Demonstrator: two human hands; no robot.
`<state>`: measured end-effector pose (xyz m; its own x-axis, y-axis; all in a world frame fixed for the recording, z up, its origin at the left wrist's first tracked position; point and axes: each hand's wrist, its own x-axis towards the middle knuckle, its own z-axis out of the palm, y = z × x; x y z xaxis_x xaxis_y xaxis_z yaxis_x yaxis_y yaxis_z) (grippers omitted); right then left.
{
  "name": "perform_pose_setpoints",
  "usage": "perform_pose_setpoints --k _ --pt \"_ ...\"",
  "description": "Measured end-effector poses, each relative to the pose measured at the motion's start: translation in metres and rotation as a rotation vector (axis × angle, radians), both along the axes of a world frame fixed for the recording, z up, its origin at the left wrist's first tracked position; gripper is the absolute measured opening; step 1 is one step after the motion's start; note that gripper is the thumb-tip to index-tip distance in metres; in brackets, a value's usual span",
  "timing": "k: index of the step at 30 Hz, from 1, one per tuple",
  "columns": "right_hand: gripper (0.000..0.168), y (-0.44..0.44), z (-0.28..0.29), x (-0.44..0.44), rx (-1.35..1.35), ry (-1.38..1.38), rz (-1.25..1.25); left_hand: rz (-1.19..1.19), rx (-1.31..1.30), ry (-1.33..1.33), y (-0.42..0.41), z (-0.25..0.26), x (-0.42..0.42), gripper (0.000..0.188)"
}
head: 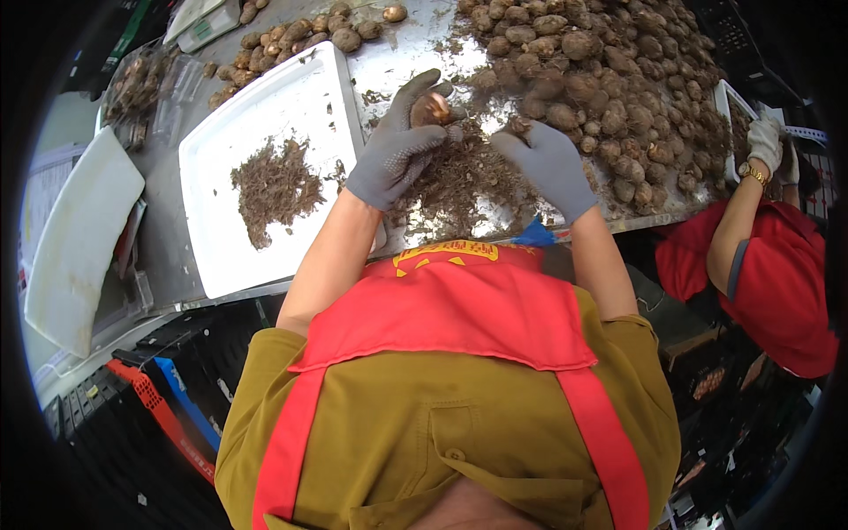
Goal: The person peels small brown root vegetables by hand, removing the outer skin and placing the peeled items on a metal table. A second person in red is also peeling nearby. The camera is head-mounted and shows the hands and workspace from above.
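A brown taro corm point(430, 109) with a pale patch is held in my left hand point(404, 136), which wears a grey dotted glove. My right hand point(546, 162), gloved the same way, has its fingertips closed around a small brown piece point(519, 127), perhaps peel or root fibre. Loose brown fibres point(464, 179) lie on the metal table below and between my hands. A large heap of hairy taro corms point(596, 73) rises beyond my right hand. To the left of my left hand, a white plastic tray point(212, 152) bears a clump of fibres point(278, 189).
Several cleaner corms point(291, 40) lie behind the tray. A scale point(205, 23) and a bag of corms point(139, 86) stand at the back left. At the right, a co-worker's gloved hand point(765, 142) is beside another white tray point(725, 99). Black crates point(132, 450) stand below the table's left edge.
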<state>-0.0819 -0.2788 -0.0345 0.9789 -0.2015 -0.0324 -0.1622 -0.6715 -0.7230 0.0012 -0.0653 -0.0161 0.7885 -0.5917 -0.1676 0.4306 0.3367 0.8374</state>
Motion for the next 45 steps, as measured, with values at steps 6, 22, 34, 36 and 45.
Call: perform_pose_setpoints --k 6,22,34,36,45 --pt "0.051 0.009 0.017 0.0 0.22 0.12 0.027 -0.049 0.319 -0.355 -0.001 0.006 0.0 0.082" --pt "0.037 0.033 0.008 0.033 0.134 -0.272 -0.107 -0.281 0.48 -0.677 -0.001 0.023 -0.023 0.084" --pt "0.047 -0.038 -0.013 -0.049 -0.035 0.0 -0.308 0.431 0.749 -0.922 0.085 0.054 0.125 0.067" --pt "0.051 -0.072 -0.006 -0.071 -0.173 0.044 -0.47 0.17 0.744 -0.895 0.064 0.049 0.112 0.055" --pt "0.056 -0.072 -0.037 -0.072 -0.438 0.422 -0.246 -0.641 1.037 -1.635 -0.015 0.092 0.012 0.041"
